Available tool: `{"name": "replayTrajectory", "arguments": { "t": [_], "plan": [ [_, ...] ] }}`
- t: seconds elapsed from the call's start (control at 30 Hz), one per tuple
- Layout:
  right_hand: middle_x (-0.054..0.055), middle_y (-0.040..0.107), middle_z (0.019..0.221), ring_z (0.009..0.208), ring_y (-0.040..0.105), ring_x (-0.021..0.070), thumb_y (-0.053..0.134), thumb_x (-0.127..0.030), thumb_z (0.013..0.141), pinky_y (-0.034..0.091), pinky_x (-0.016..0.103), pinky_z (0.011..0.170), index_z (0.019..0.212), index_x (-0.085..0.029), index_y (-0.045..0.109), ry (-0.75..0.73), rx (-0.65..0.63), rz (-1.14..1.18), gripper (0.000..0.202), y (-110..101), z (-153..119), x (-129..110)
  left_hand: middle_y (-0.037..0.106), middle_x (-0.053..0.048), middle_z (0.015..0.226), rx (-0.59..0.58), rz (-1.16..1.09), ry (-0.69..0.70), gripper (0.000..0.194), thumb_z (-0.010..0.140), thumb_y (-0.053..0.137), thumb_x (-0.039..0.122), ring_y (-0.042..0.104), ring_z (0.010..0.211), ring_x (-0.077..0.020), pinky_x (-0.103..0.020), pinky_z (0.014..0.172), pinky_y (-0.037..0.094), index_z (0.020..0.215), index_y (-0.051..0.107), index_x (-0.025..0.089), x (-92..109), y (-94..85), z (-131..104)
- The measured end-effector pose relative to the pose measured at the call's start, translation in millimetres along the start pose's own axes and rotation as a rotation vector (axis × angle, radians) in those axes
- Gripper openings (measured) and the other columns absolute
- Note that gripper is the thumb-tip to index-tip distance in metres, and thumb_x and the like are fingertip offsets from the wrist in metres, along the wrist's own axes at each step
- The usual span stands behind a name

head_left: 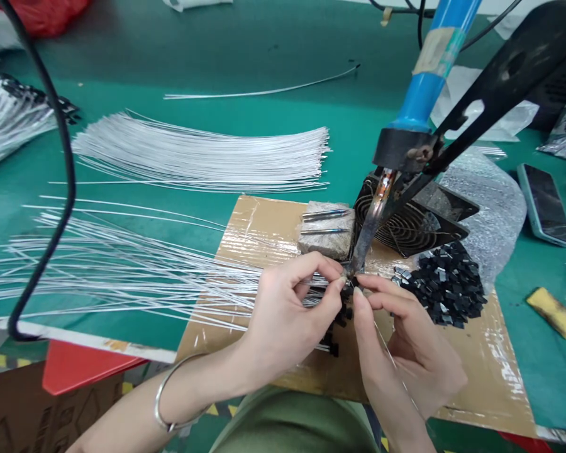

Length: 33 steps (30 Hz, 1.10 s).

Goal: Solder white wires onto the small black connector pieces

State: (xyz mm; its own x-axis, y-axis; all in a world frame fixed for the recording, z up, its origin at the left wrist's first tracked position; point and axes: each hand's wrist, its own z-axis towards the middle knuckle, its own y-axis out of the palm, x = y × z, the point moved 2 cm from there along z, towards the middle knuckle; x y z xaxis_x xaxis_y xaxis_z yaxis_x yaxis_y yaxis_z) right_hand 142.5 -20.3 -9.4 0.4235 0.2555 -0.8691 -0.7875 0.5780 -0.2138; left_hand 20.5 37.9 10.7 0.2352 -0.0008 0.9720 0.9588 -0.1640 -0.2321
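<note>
My left hand (pixel 297 308) is pinched on a thin white wire right below the soldering iron's tip (pixel 365 242). Close beside it, my right hand (pixel 400 340) has its thumb and forefinger pressed together. A thin strand of solder wire (pixel 387 346) runs from those fingertips down across the palm. A small black part sits between the two hands at the tip, mostly covered by fingers. White wires (pixel 170 270) spread leftward from under my left hand, some ending in black connectors (pixel 331 348). The blue soldering iron handle (pixel 417 94) slants down in a black bracket (pixel 500 88).
A cardboard sheet (pixel 476 377) lies under my hands. Black connectors (pixel 448 283) are heaped at right, near a black fan (pixel 410 220). A stone-like block (pixel 325 242) bears metal tips. Also around are a wire bundle (pixel 207 154), a phone (pixel 546 201), a yellow sponge (pixel 554 313) and a black cable (pixel 66 138).
</note>
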Motion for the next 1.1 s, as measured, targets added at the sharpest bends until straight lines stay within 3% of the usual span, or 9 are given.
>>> {"name": "replayTrajectory", "arguments": {
  "t": [1.1],
  "plan": [
    [0.005,0.08,0.097,0.089,0.078,0.0194,0.074,-0.007,0.089,0.064,0.034,0.083,0.088,-0.022,0.072,0.005,-0.003,-0.004,0.014,-1.2,-1.1,2.9,0.076,-0.003,0.075,0.012,0.051,0.008,0.013,0.082,0.064,0.015,0.066,0.065,-0.0138,-0.022,0.054,0.046,0.07,0.068,0.018,-1.6,1.0,0.4]
  ]
}}
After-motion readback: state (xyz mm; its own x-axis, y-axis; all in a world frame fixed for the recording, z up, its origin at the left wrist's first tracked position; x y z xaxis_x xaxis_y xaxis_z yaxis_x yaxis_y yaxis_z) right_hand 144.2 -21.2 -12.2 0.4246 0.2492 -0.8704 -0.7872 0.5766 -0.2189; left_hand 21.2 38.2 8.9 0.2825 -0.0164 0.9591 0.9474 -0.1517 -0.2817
